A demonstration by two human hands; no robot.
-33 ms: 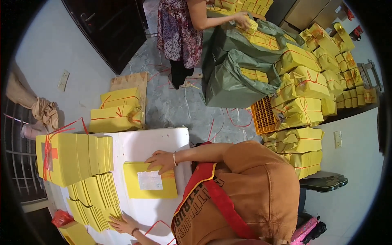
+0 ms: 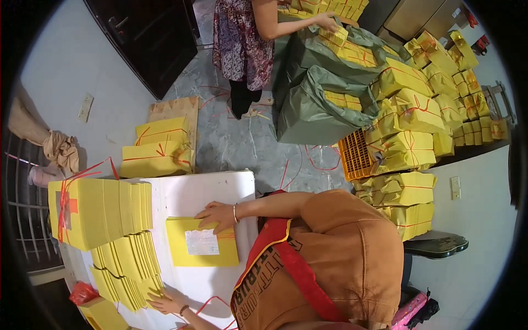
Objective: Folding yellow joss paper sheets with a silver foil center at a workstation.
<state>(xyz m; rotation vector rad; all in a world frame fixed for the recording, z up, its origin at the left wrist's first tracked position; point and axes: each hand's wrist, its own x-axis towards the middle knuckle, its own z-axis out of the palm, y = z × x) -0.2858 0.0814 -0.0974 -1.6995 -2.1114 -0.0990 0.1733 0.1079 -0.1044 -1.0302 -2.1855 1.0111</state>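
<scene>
A flat yellow paper stack (image 2: 179, 253) with a pale label (image 2: 202, 242) on top lies on the white tabletop (image 2: 181, 195). My right hand (image 2: 217, 215) rests on its far edge, fingers spread over the paper. Lower down, my left hand (image 2: 165, 303) reaches to the near end of a row of folded yellow paper bundles (image 2: 124, 264), its fingers stretched out and touching them. Beyond that row stands a tall block of yellow paper (image 2: 93, 214) with red string (image 2: 65, 203) around it. Neither hand grips anything.
Ahead, another person's hand (image 2: 328, 23) is at yellow bundles in a green bag (image 2: 324, 60). A second green bag (image 2: 308, 115), an orange crate (image 2: 355, 157) and piled yellow packs (image 2: 410, 148) stand to the right. Tied packs (image 2: 157, 157) sit behind the table; red string (image 2: 322, 162) lies on the floor.
</scene>
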